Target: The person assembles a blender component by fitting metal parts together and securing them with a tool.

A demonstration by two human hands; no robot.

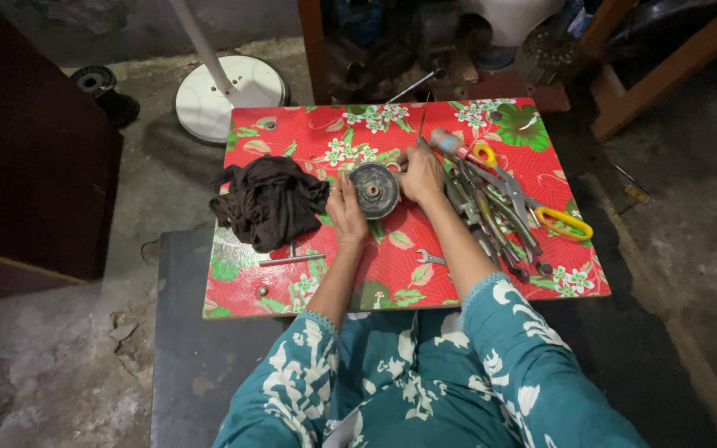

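A round dark metal motor part (374, 190) lies in the middle of a low table covered with a red flowered cloth (400, 274). My left hand (346, 211) rests against the part's left side, fingers curled on its rim. On its right side my right hand (421, 173) grips the edge. Both arms reach out from teal patterned sleeves at the bottom of the view.
A crumpled dark rag (269, 202) lies left of the part. Right of it is a heap of pliers, scissors with yellow handles (559, 220) and other tools. A small spanner (430, 258) and a metal rod (290, 260) lie nearer me. A white fan base (230, 95) stands on the floor behind.
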